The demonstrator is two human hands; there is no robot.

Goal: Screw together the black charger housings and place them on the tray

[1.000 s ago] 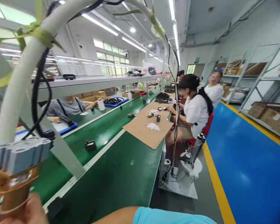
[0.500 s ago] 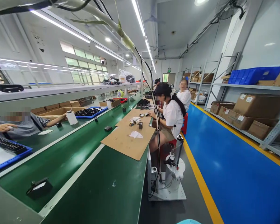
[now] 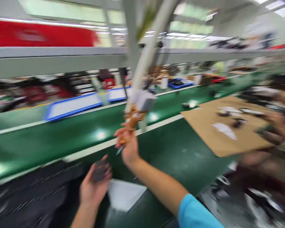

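My left hand (image 3: 93, 188) is palm up, with its fingers curled around a small dark piece (image 3: 99, 171). Reaching forward, my right hand (image 3: 128, 145) is closed on an orange-brown tool-like thing (image 3: 132, 122). A pale grey block (image 3: 143, 100) shows at its upper end, in front of a white pipe (image 3: 144, 60). Blur hides its exact kind and whether it joins the pipe. Below my right hand lies a white sheet (image 3: 127, 193) on the green bench (image 3: 173, 155). Black material (image 3: 35, 193) with light streaks lies left of my left hand.
Brown cardboard (image 3: 204, 126) with small parts and a white cloth (image 3: 225, 130) lies to the right, where another person's hand (image 3: 275, 122) is. Blue-rimmed trays (image 3: 73, 106) stand beyond the green belt. An overhead shelf (image 3: 61, 65) crosses the view.
The view has swung left and down from the aisle to the bench. Both my hands are now in sight, each holding something; neither showed before.
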